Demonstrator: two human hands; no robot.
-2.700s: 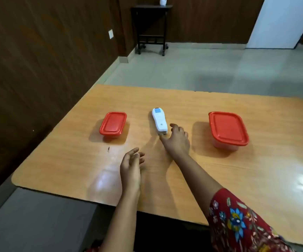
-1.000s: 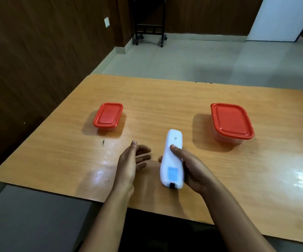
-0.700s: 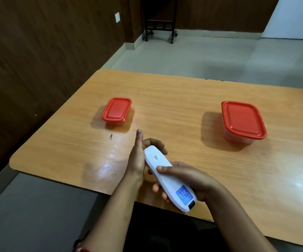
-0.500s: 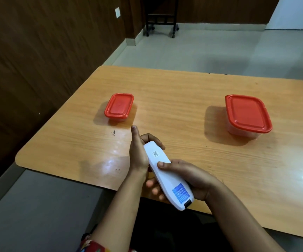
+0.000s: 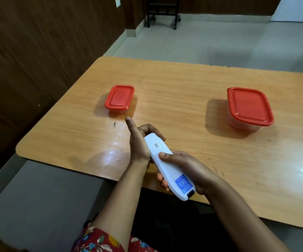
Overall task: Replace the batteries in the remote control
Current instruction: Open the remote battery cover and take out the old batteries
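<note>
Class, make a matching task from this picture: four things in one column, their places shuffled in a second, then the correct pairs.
1. remote
2. small red-lidded box
3. large red-lidded box
4. black stand

a. right part of the table
b. on the floor
c. held by the left hand and right hand
d. left part of the table

Pairs: 1-c, 2-d, 3-a, 4-b.

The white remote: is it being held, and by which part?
Yes. The right hand grips the remote by its near half, thumb on its back; the left hand curls round its far end.
</note>
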